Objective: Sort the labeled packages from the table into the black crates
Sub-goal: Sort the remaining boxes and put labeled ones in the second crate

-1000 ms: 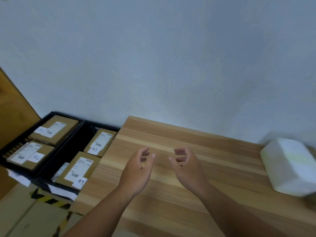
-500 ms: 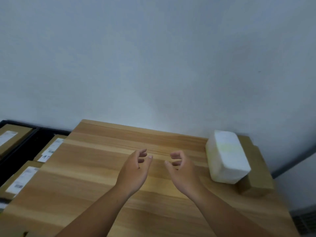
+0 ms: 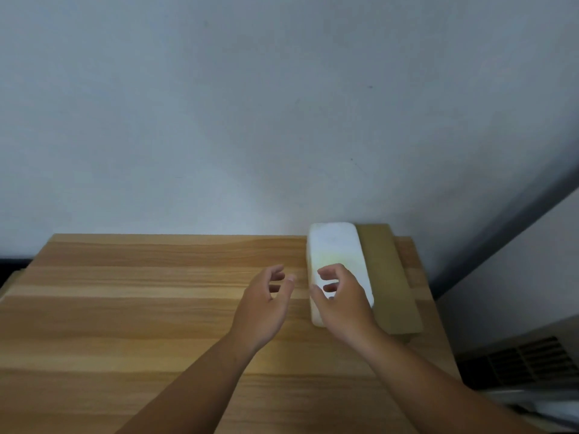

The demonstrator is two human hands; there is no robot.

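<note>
White package (image 3: 336, 245) lies lengthwise — end toward wall (image 3: 219, 104).

Your table (image 3: 150, 311) gave you a wide run of bare wood left of your left hand (image 3: 266, 305), and a narrow gap between it and your right hand (image 3: 343, 303). On the right, the white package (image 3: 336, 249) lay just beside the brown box (image 3: 390, 277). Both sat close against the wall (image 3: 282, 120), which blocked any reach from behind. Your right hand overlapped the package's near end, contact unclear.
</note>
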